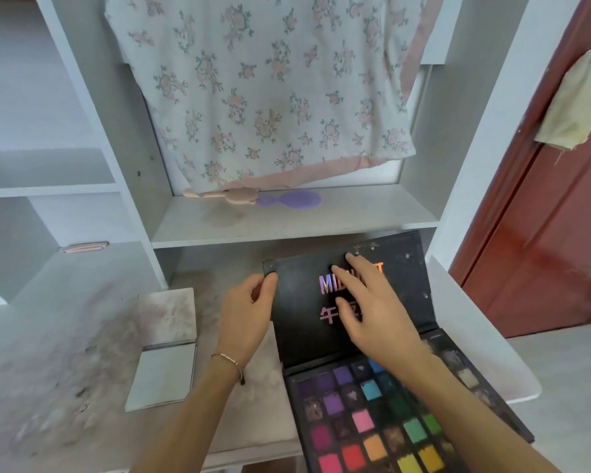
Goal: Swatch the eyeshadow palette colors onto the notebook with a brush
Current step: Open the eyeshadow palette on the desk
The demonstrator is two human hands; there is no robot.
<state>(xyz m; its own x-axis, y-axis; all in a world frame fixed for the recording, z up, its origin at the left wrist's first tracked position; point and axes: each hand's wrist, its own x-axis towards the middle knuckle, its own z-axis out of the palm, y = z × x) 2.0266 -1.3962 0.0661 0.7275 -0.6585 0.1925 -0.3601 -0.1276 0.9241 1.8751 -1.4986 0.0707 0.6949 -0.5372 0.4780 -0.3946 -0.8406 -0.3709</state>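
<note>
A: Where's the notebook [166,349] from the eyeshadow palette [372,404]?
B: Left of it, open, long axis running away from the person. The left hand [249,312], pinching the lid's left edge, is nearer; the right hand [372,312] lies flat, fingers spread, on the lid. No brush visible.

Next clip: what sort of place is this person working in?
Probably a bedroom dressing nook at home: white built-in shelves over a desk, a floral garment hanging above, hairbrushes on the shelf, and a red-brown door alongside.
</note>
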